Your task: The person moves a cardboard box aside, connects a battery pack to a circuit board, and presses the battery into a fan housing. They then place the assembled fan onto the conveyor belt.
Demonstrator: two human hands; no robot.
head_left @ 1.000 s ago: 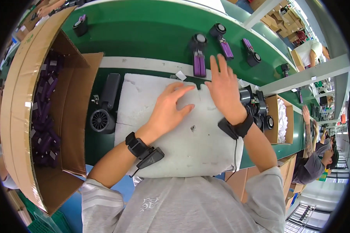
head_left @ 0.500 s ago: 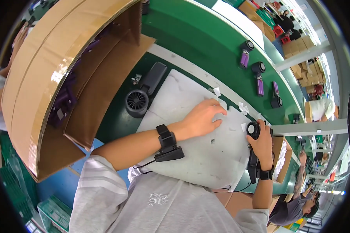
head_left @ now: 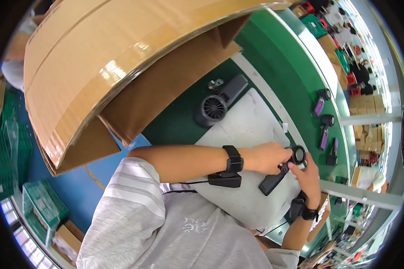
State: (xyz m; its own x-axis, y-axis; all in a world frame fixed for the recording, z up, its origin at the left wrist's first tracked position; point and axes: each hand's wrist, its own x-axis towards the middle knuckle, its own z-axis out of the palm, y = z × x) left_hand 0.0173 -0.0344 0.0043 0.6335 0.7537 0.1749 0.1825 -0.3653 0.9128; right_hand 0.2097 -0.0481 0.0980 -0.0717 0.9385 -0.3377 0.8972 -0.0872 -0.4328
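A black handheld fan (head_left: 274, 182), with a round head and a straight handle, is held over the white foam pad (head_left: 229, 152). My right hand (head_left: 309, 178) grips it by the head from the right, thumb toward me. My left hand (head_left: 270, 158) is closed, its fingertips pinched at the neck where head and handle join; its grip is partly hidden. A larger dark grey handheld fan (head_left: 213, 110) lies beyond my left forearm, by the pad's far left edge. Small metal parts (head_left: 216, 84) lie beside that fan.
A big open cardboard box (head_left: 166, 85) stands at the left. Purple-handled fans (head_left: 324, 140) lie along the green bench (head_left: 274, 49) at the right. A grey metal post (head_left: 363, 193) crosses the right side. Green crates (head_left: 42, 204) stand on the floor at lower left.
My left hand has moved right and closed on the fan. My right hand has brought the fan from the pad's right edge in over the pad. The view has turned, shifting the bench.
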